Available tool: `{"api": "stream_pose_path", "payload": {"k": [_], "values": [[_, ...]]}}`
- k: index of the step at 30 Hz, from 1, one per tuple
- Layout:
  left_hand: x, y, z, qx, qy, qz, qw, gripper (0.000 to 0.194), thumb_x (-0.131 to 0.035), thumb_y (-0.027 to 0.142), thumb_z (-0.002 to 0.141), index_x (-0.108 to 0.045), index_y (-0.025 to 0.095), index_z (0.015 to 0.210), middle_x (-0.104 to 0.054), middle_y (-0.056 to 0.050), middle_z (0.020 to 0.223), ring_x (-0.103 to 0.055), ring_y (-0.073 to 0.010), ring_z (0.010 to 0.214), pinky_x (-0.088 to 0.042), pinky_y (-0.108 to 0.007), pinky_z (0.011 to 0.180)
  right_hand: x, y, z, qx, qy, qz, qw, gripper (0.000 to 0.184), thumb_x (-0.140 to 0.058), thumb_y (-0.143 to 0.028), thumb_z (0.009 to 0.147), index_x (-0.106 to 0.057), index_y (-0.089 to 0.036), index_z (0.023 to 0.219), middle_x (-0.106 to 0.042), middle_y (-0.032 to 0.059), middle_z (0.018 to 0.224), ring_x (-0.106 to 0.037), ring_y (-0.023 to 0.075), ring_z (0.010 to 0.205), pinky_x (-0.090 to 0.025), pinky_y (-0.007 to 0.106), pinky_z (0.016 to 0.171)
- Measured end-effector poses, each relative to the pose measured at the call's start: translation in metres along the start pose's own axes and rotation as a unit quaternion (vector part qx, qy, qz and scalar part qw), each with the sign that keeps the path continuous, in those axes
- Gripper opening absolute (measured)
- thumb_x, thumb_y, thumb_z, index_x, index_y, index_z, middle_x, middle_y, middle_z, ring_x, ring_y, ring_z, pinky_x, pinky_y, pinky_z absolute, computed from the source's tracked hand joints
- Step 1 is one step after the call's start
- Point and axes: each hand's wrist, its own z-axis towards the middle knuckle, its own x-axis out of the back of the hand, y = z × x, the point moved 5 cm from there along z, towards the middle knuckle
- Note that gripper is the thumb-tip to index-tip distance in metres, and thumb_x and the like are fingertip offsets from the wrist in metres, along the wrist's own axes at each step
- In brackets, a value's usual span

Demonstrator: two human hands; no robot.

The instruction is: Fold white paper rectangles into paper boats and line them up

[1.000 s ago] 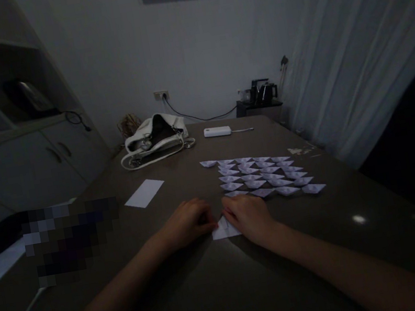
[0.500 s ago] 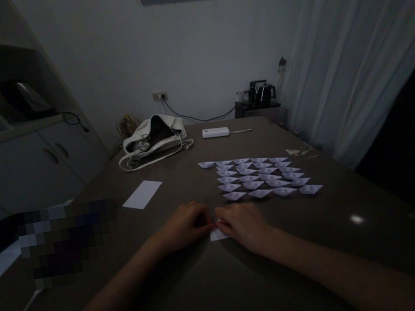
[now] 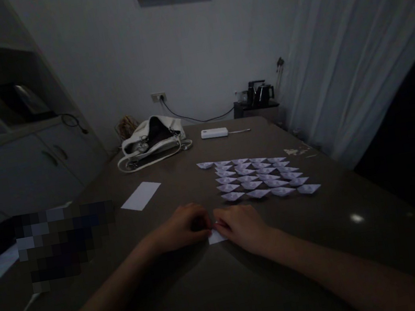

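Note:
Between my hands, on the dark table, lies a small white piece of paper [image 3: 216, 237], partly hidden under the fingers. My left hand [image 3: 187, 226] pinches its left upper edge with curled fingers. From the other side my right hand [image 3: 242, 225] is closed on the same paper, thumb and fingertips pressed together at its top. Just beyond my right hand stand several rows of folded white paper boats [image 3: 251, 185]. A flat white sheet of paper [image 3: 141, 195] rests on the table to the left, apart from both hands.
At the far left of the table sits a white handbag [image 3: 154, 138], its mouth open. A white power bank [image 3: 214, 133] with a short cable lies near the far edge. Black kettles [image 3: 262, 94] stand on a low cabinet behind. A blurred-out patch [image 3: 66, 243] covers the left side.
Both hands stay on the small paper, with slight finger movement; a little more of it shows below the fingers. The whole view has shifted slightly. The boats and loose sheet remain in place.

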Motion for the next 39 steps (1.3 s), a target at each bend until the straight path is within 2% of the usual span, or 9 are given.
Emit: {"api": "stream_pose_path", "payload": {"k": [4, 7, 11, 16, 21, 28, 33, 36, 39], "values": [[0.000, 0.002, -0.001, -0.013, 0.014, -0.009, 1.000, 0.014, -0.061, 0.026, 0.079, -0.063, 0.018, 0.091, -0.061, -0.002, 0.089, -0.054, -0.0199, 0.086, -0.040, -0.030, 0.078, 0.003, 0.005, -0.002, 0.003, 0.016, 0.015, 1.000, 0.016, -0.055, -0.031, 0.088, -0.062, -0.019, 0.080, -0.067, 0.0007, 0.072, -0.060, 0.0143, 0.063, -0.025, 0.025, 0.051], [0.000, 0.006, -0.002, -0.048, 0.019, -0.016, 0.999, 0.017, -0.060, 0.023, 0.080, -0.062, 0.019, 0.097, -0.060, -0.003, 0.095, -0.054, -0.0202, 0.091, -0.040, -0.031, 0.082, 0.012, 0.015, -0.005, -0.022, 0.018, -0.012, 1.000, 0.019, -0.059, -0.035, 0.084, -0.062, -0.019, 0.075, -0.067, 0.0020, 0.071, -0.062, 0.0170, 0.066, -0.028, 0.025, 0.051], [-0.002, 0.010, -0.004, -0.078, 0.013, -0.005, 0.997, 0.023, -0.058, 0.018, 0.081, -0.062, 0.022, 0.104, -0.057, -0.004, 0.104, -0.053, -0.0209, 0.098, -0.039, -0.033, 0.088, 0.022, 0.026, -0.008, -0.086, 0.010, -0.044, 0.995, 0.021, -0.063, -0.039, 0.081, -0.064, -0.018, 0.082, -0.070, 0.0048, 0.077, -0.065, 0.0217, 0.072, -0.031, 0.026, 0.051], [-0.003, 0.013, -0.005, -0.092, 0.019, 0.018, 0.995, 0.023, -0.059, 0.018, 0.082, -0.063, 0.021, 0.104, -0.057, -0.005, 0.103, -0.053, -0.0215, 0.099, -0.039, -0.033, 0.088, 0.020, 0.027, -0.009, -0.098, 0.021, -0.038, 0.994, 0.025, -0.061, -0.043, 0.081, -0.064, -0.018, 0.082, -0.070, 0.0059, 0.082, -0.065, 0.0219, 0.072, -0.032, 0.026, 0.050], [-0.003, 0.014, -0.004, -0.108, 0.025, 0.022, 0.994, 0.021, -0.061, 0.020, 0.082, -0.064, 0.021, 0.103, -0.057, -0.005, 0.104, -0.053, -0.0214, 0.099, -0.041, -0.032, 0.087, 0.014, 0.031, -0.008, -0.115, 0.044, 0.024, 0.992, 0.018, -0.063, -0.036, 0.080, -0.063, -0.019, 0.079, -0.068, 0.0030, 0.078, -0.061, 0.0167, 0.066, -0.029, 0.025, 0.050], [-0.004, 0.014, -0.004, -0.137, 0.030, 0.015, 0.990, 0.021, -0.062, 0.018, 0.082, -0.067, 0.021, 0.102, -0.061, -0.005, 0.101, -0.055, -0.0206, 0.097, -0.041, -0.031, 0.087, 0.012, 0.032, -0.006, -0.129, 0.052, 0.070, 0.988, 0.009, -0.065, -0.026, 0.077, -0.061, -0.018, 0.078, -0.066, 0.0008, 0.071, -0.060, 0.0156, 0.065, -0.027, 0.024, 0.051], [-0.002, 0.014, -0.004, -0.136, 0.030, 0.002, 0.990, 0.022, -0.063, 0.019, 0.082, -0.068, 0.021, 0.103, -0.062, -0.005, 0.100, -0.056, -0.0204, 0.095, -0.042, -0.031, 0.085, 0.010, 0.029, -0.004, -0.076, 0.061, 0.097, 0.990, 0.005, -0.064, -0.017, 0.077, -0.060, -0.019, 0.080, -0.065, -0.0005, 0.072, -0.059, 0.0140, 0.067, -0.031, 0.023, 0.055], [-0.002, 0.014, -0.004, -0.138, 0.030, 0.004, 0.990, 0.022, -0.063, 0.020, 0.082, -0.068, 0.022, 0.104, -0.062, -0.005, 0.101, -0.056, -0.0206, 0.096, -0.042, -0.032, 0.086, 0.012, 0.023, -0.006, -0.021, 0.074, 0.095, 0.992, 0.011, -0.061, -0.011, 0.076, -0.061, -0.020, 0.081, -0.065, -0.0009, 0.078, -0.059, 0.0133, 0.072, -0.033, 0.023, 0.060], [-0.003, 0.014, -0.004, -0.137, 0.030, 0.006, 0.990, 0.022, -0.062, 0.020, 0.083, -0.068, 0.022, 0.104, -0.062, -0.005, 0.101, -0.056, -0.0207, 0.096, -0.042, -0.032, 0.085, 0.015, 0.019, -0.009, 0.001, 0.071, 0.080, 0.994, 0.015, -0.059, -0.008, 0.076, -0.063, -0.021, 0.081, -0.065, -0.0010, 0.082, -0.059, 0.0140, 0.076, -0.033, 0.024, 0.062]]}}
